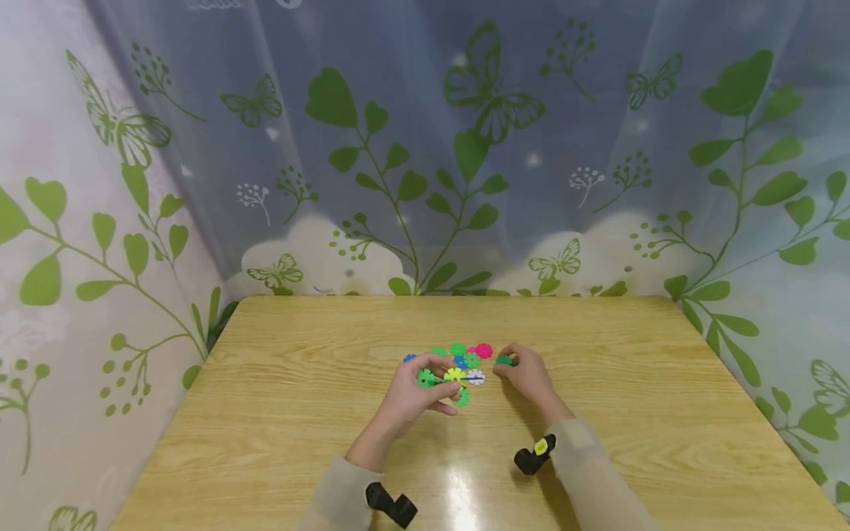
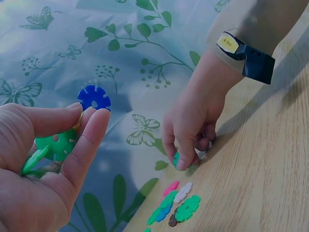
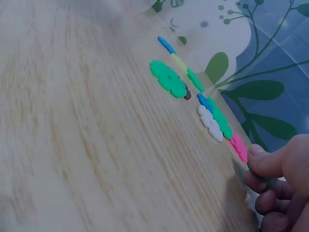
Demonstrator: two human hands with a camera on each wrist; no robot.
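Dark green disc [image 1: 505, 360], just right of the loose discs [image 1: 458, 349], and a light rim hold looks wisest here, leaving its notches free! The right hand [image 1: 529, 375] has it pinched, thumb against fingers; across from it, the left hand [image 1: 413, 389] curls round green discs [image 2: 57, 146], a blue disc [image 2: 87, 98] poking out past the fingertips.

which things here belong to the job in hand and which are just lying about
Likely the job: notched discs in the left hand; green disc pinched in the right hand; loose discs on the table, probably spare pieces.
Just around: black wrist devices, worn; leafy backdrop.
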